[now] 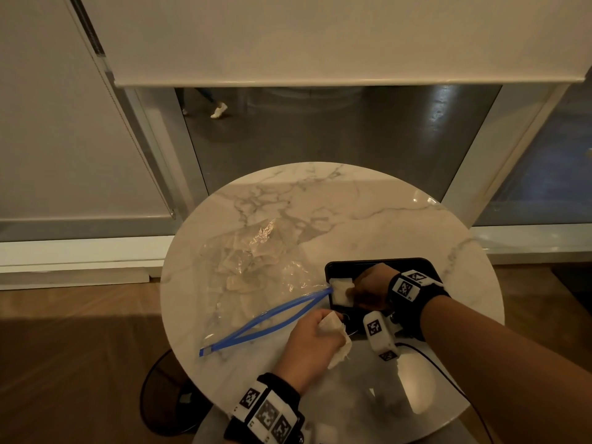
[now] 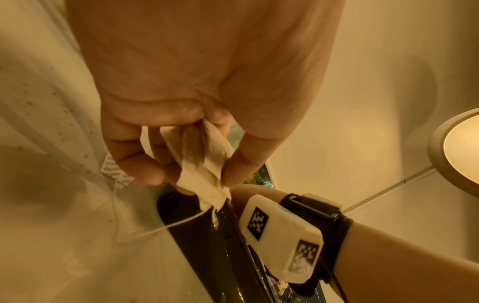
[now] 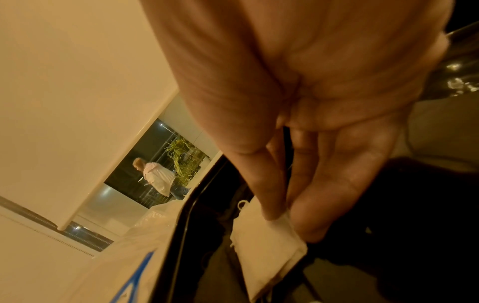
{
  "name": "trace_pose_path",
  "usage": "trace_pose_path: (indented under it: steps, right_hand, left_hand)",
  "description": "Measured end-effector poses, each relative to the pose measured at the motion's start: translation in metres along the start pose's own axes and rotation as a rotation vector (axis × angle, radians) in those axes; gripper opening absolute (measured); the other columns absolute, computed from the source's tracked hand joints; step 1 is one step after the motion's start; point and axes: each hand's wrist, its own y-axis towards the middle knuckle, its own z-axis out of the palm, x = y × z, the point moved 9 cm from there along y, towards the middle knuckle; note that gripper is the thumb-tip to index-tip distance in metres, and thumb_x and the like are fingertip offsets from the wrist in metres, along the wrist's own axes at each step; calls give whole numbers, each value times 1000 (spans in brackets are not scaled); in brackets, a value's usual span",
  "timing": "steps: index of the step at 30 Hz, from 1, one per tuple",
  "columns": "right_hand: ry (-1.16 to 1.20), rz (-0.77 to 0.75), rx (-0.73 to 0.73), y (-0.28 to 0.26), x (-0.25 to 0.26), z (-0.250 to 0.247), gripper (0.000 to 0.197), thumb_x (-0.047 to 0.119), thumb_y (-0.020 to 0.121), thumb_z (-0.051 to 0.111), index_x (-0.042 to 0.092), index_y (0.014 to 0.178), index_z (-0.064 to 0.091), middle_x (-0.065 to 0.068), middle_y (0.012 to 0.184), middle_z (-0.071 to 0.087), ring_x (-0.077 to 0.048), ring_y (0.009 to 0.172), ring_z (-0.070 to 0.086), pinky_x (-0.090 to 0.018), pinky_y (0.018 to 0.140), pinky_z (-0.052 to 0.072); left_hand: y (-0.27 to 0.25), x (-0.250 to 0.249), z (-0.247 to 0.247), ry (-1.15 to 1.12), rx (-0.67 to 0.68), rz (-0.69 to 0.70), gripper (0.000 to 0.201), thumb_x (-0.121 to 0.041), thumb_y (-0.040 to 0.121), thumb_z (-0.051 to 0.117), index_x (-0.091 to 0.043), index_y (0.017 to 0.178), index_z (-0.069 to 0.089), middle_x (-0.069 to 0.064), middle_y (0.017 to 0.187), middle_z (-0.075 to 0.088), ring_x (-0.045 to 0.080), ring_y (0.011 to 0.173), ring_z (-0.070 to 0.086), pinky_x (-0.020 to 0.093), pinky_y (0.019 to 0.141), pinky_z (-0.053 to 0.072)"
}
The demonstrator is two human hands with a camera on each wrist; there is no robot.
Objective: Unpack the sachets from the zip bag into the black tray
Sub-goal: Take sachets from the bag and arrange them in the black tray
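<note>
- The zip bag (image 1: 256, 270) lies on the table (image 1: 368, 219), to the left of the right hand (image 1: 371, 288) and beyond the left hand (image 1: 315, 339).
- The tray (image 1: 381, 264) sits on the table directly under the right hand, to the right of the left hand.
- One sachet (image 1: 341, 291) is in the tray at the right hand's fingertips (image 3: 270, 213).
- A second sachet (image 2: 204, 162) is inside the left hand, just beside the tray's near edge; contact with the tray cannot be confirmed.
</note>
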Motion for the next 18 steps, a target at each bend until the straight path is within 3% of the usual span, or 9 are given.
trace_pose_path:
  steps: [2,6,9,12,15,18]
  right_hand:
    - [0,-19,18,-1,1,2,28,3,80,79,3,106,70,-15,92,70,-31,89,71,-47,82,61]
    - [-32,-37,12,-2,4,4,31,4,78,81,11,106,70,-12,95,69,-32,93,70,-48,83,61]
    - [-26,-38,9,0,5,6,20,11,81,80,12,97,69,-15,98,71,-33,92,71,-51,83,60]
    - [-2,-35,5,3,6,8,18,19,88,74,5,99,71,-16,90,70,-33,85,70,-54,85,59]
    - [-31,-48,-9,2,8,8,23,25,94,68,6,106,68,-17,94,68,-35,89,70,-52,84,59]
    - [-50,-74,-5,0,11,8,21,27,96,64,9,107,66,-13,87,65,-30,78,68,-46,76,62]
  left_hand:
    - [1,1,0,-9,-2,-3,30,-14,90,66,-34,113,64,-7,111,65,9,101,63,19,75,53]
    - [1,2,0,-18,-7,-2,30,-14,90,66,-33,114,64,-6,110,66,10,101,65,22,78,56]
    - [2,3,0,-15,-9,-5,31,-16,90,67,-34,114,64,-7,111,66,11,102,64,23,80,56]
    - [3,4,0,-14,-6,-5,31,-14,90,67,-33,114,64,-6,112,66,10,101,64,18,73,54]
    - [2,1,-1,-15,-6,14,30,-11,91,65,-30,113,64,-5,111,67,7,97,65,11,63,51]
    - [2,0,-1,-5,-6,24,30,-12,91,65,-30,114,64,-6,111,66,6,97,64,9,62,49]
